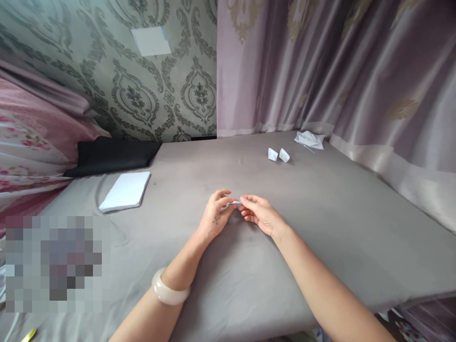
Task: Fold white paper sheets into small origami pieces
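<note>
A small folded piece of white paper (pixel 234 203) is pinched between my two hands, just above the grey cloth (pixel 245 285). My left hand (pixel 216 213) grips its left end between thumb and fingers; a pale bangle (pixel 171 289) circles that forearm. At the paper's right end, my right hand (pixel 260 213) pinches with thumb and index finger, the other fingers curled below. Much of the paper is hidden by my fingers. Farther off on the right stand two small folded white paper pieces (pixel 272 155), side by side.
A stack of white paper (pixel 126 191) lies at the left, with a folded black cloth (pixel 117 154) behind it. Crumpled white paper (pixel 309 139) and a thin green stick (pixel 309 149) are at the back right by the curtain (pixel 285 71). Something yellow (pixel 29 335) shows at lower left.
</note>
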{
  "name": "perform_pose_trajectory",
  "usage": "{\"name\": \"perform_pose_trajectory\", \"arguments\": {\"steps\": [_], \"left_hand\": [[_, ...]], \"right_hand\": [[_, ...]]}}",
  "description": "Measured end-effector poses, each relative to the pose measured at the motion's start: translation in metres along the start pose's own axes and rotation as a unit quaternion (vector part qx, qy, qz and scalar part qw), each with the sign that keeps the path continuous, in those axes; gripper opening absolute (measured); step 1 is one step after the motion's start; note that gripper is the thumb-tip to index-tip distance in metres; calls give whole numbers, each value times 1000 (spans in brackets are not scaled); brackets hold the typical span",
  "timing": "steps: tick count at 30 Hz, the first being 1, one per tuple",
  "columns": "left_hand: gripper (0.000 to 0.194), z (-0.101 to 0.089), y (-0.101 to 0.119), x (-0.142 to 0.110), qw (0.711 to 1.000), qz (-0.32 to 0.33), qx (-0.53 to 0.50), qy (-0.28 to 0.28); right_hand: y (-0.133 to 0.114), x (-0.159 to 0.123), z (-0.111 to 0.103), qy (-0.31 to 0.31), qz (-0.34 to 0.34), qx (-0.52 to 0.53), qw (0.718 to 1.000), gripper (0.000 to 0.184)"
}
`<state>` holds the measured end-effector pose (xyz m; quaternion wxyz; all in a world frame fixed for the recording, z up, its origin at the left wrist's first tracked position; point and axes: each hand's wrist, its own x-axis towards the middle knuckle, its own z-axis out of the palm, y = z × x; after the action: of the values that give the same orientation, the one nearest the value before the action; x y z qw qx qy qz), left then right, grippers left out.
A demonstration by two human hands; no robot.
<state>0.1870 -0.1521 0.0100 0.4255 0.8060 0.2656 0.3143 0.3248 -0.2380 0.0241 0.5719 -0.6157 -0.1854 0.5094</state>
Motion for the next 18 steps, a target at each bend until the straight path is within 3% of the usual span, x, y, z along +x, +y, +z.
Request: {"name": "perform_pose_trajectory", "arguments": {"steps": [2, 4, 7, 10, 13, 18], "left_hand": [[15, -1, -1, 1, 1000, -2, 20, -3], [15, -2, -2, 2, 999, -14, 30, -10], [15, -2, -1, 2, 999, -34, 21, -12], [17, 0, 0, 1, 998, -57, -4, -25], [18, 1, 1, 0, 996, -76, -8, -34], [13, 2, 1, 1, 998, -49, 30, 10]], "right_hand": [[4, 3, -2, 51, -108, -113, 986, 20], [8, 6, -3, 74, -230, -204, 949, 20], [11, 6, -1, 42, -331, -265, 905, 18], [14, 5, 2, 14, -368, -299, 880, 17], [17, 6, 4, 25, -384, -323, 864, 16], [18, 8, 5, 41, -386, -345, 855, 15]]}}
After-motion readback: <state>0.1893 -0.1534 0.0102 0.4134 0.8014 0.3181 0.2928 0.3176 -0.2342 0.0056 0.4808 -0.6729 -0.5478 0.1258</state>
